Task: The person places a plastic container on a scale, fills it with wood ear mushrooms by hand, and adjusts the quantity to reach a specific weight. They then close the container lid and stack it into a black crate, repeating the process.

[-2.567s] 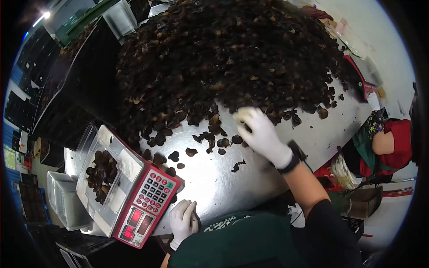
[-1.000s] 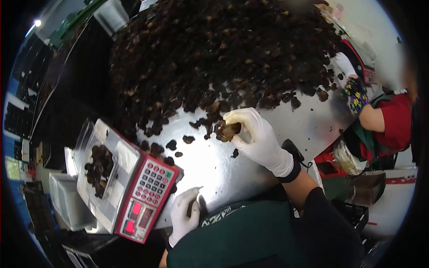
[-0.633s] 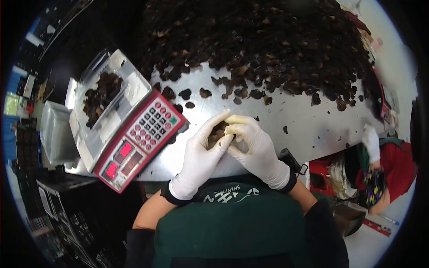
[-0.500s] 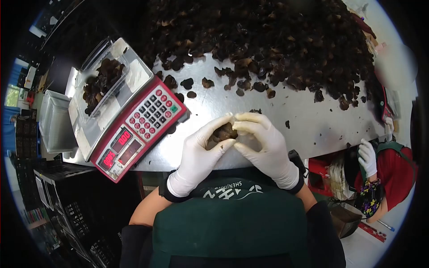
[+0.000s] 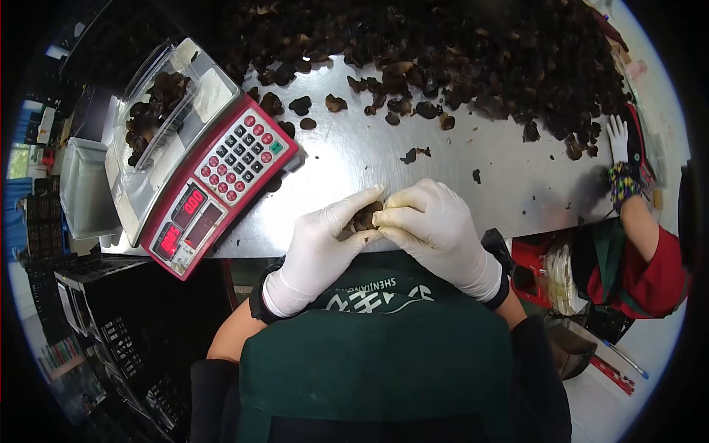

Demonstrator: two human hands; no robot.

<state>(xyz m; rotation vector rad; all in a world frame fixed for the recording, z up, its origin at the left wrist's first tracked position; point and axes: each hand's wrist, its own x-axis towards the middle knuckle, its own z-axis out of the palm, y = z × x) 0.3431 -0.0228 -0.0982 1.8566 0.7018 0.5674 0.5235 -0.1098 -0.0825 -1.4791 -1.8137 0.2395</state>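
Observation:
A brown piece of wood ear mushroom (image 5: 365, 217) sits between my gloved hands above the table's near edge. My left hand (image 5: 321, 247) curls around it from the left, thumb and fingers closed on it. From the right, my right hand (image 5: 436, 229) pinches the same piece between thumb and fingers. The fingers hide part of the mushroom. Small dark scraps (image 5: 415, 155) lie on the metal just beyond my hands.
A big heap of wood ear mushrooms (image 5: 473, 59) covers the far side of the metal table (image 5: 347, 166). At left stands a red scale (image 5: 229, 170) bearing a clear tray (image 5: 192, 103) of mushrooms. A co-worker's gloved hand (image 5: 619, 139) rests at the right.
My right fingers have closed in on the mushroom and my hands sit nearer together. The co-worker's hand has moved up onto the far right of the table. The view has shifted slightly.

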